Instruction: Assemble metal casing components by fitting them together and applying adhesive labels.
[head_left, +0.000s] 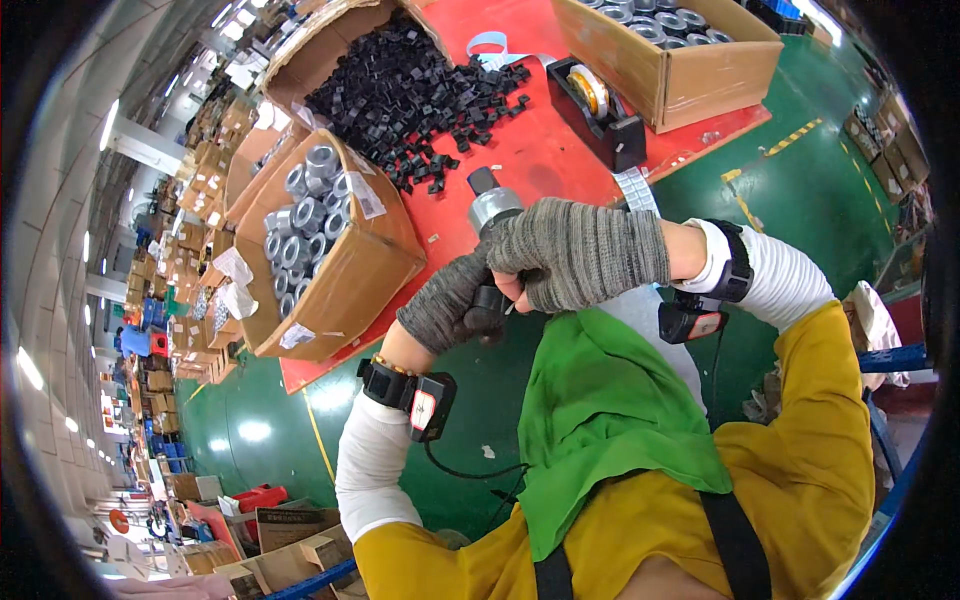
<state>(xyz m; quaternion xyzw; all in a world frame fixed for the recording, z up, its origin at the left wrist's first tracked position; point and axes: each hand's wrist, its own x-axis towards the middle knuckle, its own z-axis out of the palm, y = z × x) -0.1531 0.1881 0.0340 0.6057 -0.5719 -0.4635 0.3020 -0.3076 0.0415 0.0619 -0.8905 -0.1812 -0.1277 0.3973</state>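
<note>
Both of my hands wear grey knit gloves and meet over the near edge of the red table. A silver-grey cylindrical part (494, 208) sticks out beyond the fingers, with a dark piece (483, 180) at its far end. My left hand (450, 305) is closed around the near side, where a black rounded piece (489, 298) shows between the fingers. From the right, my right hand (580, 255) is closed over the grey part, thumb and fingers bent in. The gloves hide how the grey and black pieces join.
On the red table (540, 170), a carton (360, 270) of grey ring-shaped parts stands left. Beyond it, small black clips (380, 90) spill from another carton. A black tape dispenser (600, 115) and a second carton (675, 80) of grey rings stand at the far right.
</note>
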